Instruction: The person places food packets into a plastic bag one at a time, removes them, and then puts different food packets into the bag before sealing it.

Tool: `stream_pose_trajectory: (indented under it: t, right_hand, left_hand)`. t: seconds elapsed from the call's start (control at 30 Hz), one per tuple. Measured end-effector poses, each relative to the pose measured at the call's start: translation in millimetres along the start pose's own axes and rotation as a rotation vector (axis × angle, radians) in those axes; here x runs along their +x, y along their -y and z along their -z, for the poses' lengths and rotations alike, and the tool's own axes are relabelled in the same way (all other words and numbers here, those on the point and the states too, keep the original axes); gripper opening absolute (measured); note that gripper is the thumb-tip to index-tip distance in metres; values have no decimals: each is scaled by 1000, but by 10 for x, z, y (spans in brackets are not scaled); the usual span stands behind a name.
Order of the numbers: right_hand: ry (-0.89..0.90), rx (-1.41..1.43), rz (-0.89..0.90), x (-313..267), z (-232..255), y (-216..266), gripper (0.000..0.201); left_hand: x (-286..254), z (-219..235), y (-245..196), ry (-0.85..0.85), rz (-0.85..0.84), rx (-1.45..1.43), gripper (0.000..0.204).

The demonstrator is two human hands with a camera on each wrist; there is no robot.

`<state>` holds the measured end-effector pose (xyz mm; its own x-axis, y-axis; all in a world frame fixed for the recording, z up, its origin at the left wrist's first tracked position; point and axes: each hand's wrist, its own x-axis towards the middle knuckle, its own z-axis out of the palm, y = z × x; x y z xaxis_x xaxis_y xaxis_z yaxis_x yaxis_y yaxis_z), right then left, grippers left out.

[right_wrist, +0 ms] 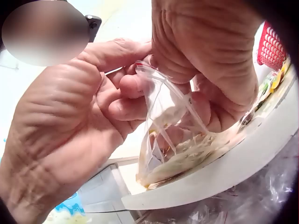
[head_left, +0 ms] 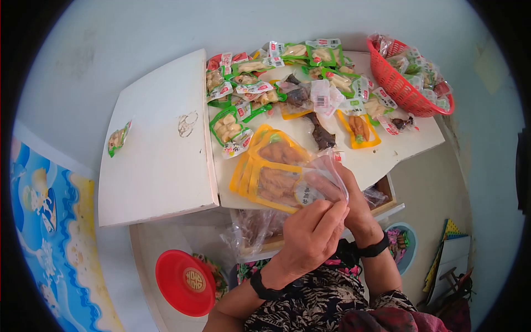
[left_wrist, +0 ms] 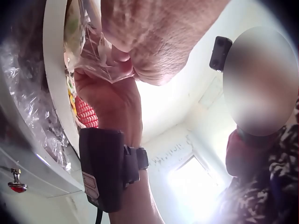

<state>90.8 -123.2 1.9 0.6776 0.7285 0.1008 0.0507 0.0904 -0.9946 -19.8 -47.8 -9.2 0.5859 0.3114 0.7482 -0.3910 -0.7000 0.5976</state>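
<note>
In the head view, my left hand [head_left: 312, 235] pinches the clear upper edge of a yellow-edged food pouch [head_left: 274, 185]. My right hand [head_left: 354, 193] holds the same end from the other side, and some of its fingers show through the plastic. Brown pieces of food lie inside the pouch. Beneath it more yellow-edged pouches [head_left: 265, 135] are fanned out on the white table [head_left: 171, 188]. Seen from the right wrist, the pouch's clear top [right_wrist: 166, 100] is bunched between the left hand [right_wrist: 70, 121] and the right hand [right_wrist: 205, 56].
Several green-edged food packs [head_left: 227, 127] cover the table's back, with dark vacuum packs [head_left: 323, 133] nearer. A red basket [head_left: 381, 72] of packs stands at the right corner. Under the table edge is a drawer holding clear plastic [head_left: 254, 227]. A red basin [head_left: 177, 282] and blue tub [head_left: 409, 252] stand below.
</note>
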Motion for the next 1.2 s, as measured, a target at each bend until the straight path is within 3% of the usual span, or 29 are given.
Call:
stream_pose_trajectory:
  t: [0.1, 0.2, 0.3, 0.4, 0.5, 0.7, 0.8, 0.9, 1.0, 1.1, 1.2]
  right_hand:
    - [39, 29, -44, -1, 59, -22, 22]
    - [71, -315, -60, -59, 193, 86, 22]
    - [82, -199, -139, -107, 251, 136, 22]
    - [109, -311, -123, -85, 274, 89, 19]
    - [100, -224, -73, -31, 170, -8, 19]
    - [118, 84, -192, 21, 155, -164, 21]
    - [53, -125, -54, 7, 124, -94, 21]
    - [36, -203, -118, -5, 176, -33, 22]
    - [-161, 18, -209, -154, 176, 105, 25]
    - [-392, -64, -167, -322, 296, 83, 31]
    - [-352, -224, -41, -378, 358, -67, 52]
  left_hand:
    - [-33, 53, 34, 16, 9, -35, 22]
    - [-39, 115, 44, 24, 48, -67, 23]
    - [-8, 132, 17, 23, 81, -105, 23]
    - [17, 84, 8, 37, 36, -106, 22]
    - [-3, 40, 32, 54, 5, -90, 22]
    - [-16, 90, 80, 133, -8, -88, 23]
    - [-13, 112, 104, 169, -4, -78, 25]
    - [4, 247, 157, 174, -2, 8, 27]
    - [-10, 412, 267, 141, 21, 140, 27]
    - [-93, 467, 363, 100, 51, 210, 28]
    - [-144, 445, 363, 140, 105, 245, 28]
